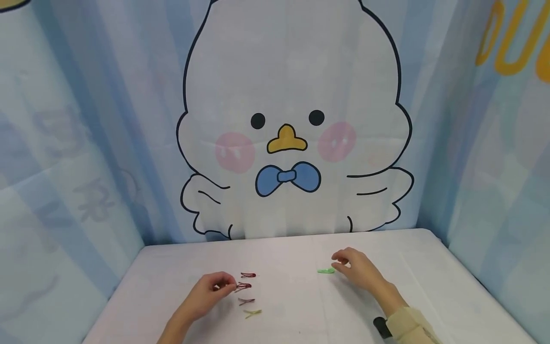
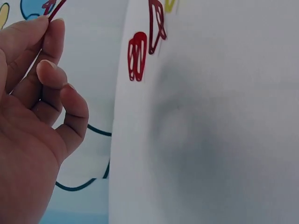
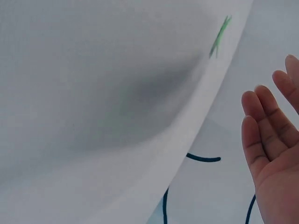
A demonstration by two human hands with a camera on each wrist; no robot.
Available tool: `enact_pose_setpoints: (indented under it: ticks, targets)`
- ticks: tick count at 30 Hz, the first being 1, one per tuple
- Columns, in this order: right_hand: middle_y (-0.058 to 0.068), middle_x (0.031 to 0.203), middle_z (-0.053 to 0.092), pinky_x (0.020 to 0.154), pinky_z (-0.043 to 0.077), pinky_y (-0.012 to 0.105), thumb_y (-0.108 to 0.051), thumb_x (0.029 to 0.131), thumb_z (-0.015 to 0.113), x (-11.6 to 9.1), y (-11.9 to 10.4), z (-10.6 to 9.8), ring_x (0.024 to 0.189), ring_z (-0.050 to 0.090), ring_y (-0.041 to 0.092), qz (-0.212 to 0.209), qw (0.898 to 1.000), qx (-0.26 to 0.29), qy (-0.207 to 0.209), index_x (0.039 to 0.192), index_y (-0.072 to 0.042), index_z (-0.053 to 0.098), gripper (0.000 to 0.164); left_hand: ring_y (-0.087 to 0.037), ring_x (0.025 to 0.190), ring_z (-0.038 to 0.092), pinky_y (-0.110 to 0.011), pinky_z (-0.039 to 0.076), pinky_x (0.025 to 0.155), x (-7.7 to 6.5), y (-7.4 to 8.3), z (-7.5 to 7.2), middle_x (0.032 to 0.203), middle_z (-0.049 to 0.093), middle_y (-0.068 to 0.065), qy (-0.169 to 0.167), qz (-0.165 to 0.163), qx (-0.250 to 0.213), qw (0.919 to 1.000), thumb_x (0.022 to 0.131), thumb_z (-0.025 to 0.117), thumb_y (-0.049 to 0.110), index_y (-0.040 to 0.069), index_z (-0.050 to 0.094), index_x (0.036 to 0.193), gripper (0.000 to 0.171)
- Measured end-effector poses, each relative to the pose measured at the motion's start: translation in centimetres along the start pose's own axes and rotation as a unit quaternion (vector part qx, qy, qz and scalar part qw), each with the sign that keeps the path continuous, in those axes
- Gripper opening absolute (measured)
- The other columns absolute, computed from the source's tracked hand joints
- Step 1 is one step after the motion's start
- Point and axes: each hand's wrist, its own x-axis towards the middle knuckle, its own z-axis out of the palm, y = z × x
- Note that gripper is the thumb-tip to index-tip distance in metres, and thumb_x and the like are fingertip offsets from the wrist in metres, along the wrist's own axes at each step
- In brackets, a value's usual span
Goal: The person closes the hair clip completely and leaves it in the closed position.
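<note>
My left hand (image 1: 213, 289) pinches a dark red hair clip (image 2: 57, 8) between thumb and index finger, above the table, its other fingers loosely bent. Nearby lie a red hair clip (image 1: 248, 275), a darker red hair clip (image 1: 247, 301) and a yellow-green hair clip (image 1: 252, 313), forming a rough column. Over on the right, a bright green hair clip (image 1: 325, 271) lies on the cloth. My right hand (image 1: 357, 270) hovers just beside it, fingers apart from the clip and holding nothing. In the right wrist view the green clip (image 3: 220, 36) is apart from the fingers.
A white cloth covers the table (image 1: 292, 286). Behind it hangs a curtain (image 1: 288, 71) printed with a white cartoon bird, and further curtains close off both sides. A black object (image 1: 381, 327) is by the right sleeve.
</note>
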Motion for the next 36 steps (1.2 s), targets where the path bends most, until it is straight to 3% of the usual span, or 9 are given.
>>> enact_pose_setpoints:
  ticks: [8, 16, 21, 27, 32, 36]
  targets:
    - [0.0, 0.106, 0.066, 0.089, 0.05, 0.046, -0.014, 0.094, 0.072, -0.8, -1.7, -1.4, 0.098, 0.061, 0.021, -0.036, 0.999, 0.011, 0.037, 0.111, -0.006, 0.072, 0.019, -0.021, 0.083, 0.057, -0.027, 0.049, 0.071, 0.0, 1.5, 0.8, 0.092, 0.067, -0.003, 0.013, -0.01, -0.045, 0.9989, 0.096, 0.071, 0.017, 0.004, 0.069, 0.1, 0.013]
    - [-0.001, 0.109, 0.065, 0.09, 0.051, 0.046, -0.015, 0.093, 0.073, -1.0, -3.5, -2.1, 0.101, 0.061, 0.021, -0.051, 0.997, 0.011, 0.056, 0.112, -0.008, 0.071, 0.02, -0.021, 0.085, 0.059, -0.025, 0.05, 0.072, 0.7, 2.3, 2.2, 0.097, 0.068, -0.005, 0.009, 0.017, -0.091, 0.9956, 0.096, 0.07, 0.012, 0.001, 0.069, 0.101, 0.013]
    - [-0.002, 0.11, 0.065, 0.09, 0.051, 0.045, -0.014, 0.093, 0.074, -1.7, -4.5, -2.3, 0.101, 0.062, 0.021, -0.057, 0.996, 0.021, 0.066, 0.112, -0.01, 0.071, 0.02, -0.02, 0.082, 0.059, -0.026, 0.05, 0.07, 0.9, 2.7, 3.2, 0.096, 0.068, -0.006, 0.013, 0.034, -0.1, 0.9943, 0.096, 0.069, 0.011, 0.002, 0.069, 0.1, 0.01]
    - [-0.003, 0.109, 0.066, 0.09, 0.051, 0.044, -0.014, 0.093, 0.074, -2.3, -5.7, -1.8, 0.1, 0.062, 0.018, -0.063, 0.995, 0.039, 0.067, 0.111, -0.013, 0.071, 0.019, -0.02, 0.083, 0.06, -0.026, 0.052, 0.072, 0.7, 3.1, 3.8, 0.092, 0.067, -0.004, 0.023, 0.03, -0.104, 0.9939, 0.097, 0.067, 0.009, 0.002, 0.068, 0.101, 0.008]
    - [-0.006, 0.106, 0.066, 0.087, 0.052, 0.042, -0.013, 0.091, 0.076, -3.0, -6.4, -1.8, 0.097, 0.062, 0.015, -0.089, 0.991, 0.052, 0.086, 0.11, -0.015, 0.072, 0.019, -0.026, 0.086, 0.061, -0.025, 0.052, 0.076, 1.1, 4.3, 4.9, 0.094, 0.068, -0.005, 0.027, 0.044, -0.127, 0.9906, 0.099, 0.065, 0.01, -0.001, 0.068, 0.104, 0.013]
    - [-0.011, 0.105, 0.065, 0.082, 0.053, 0.037, -0.011, 0.09, 0.077, -3.2, -6.9, -1.7, 0.095, 0.062, 0.011, -0.128, 0.984, 0.062, 0.109, 0.108, -0.016, 0.072, 0.02, -0.022, 0.083, 0.059, -0.025, 0.05, 0.073, 1.4, 5.2, 5.5, 0.094, 0.067, -0.004, 0.024, 0.043, -0.136, 0.9895, 0.1, 0.064, 0.011, 0.0, 0.068, 0.106, 0.013]
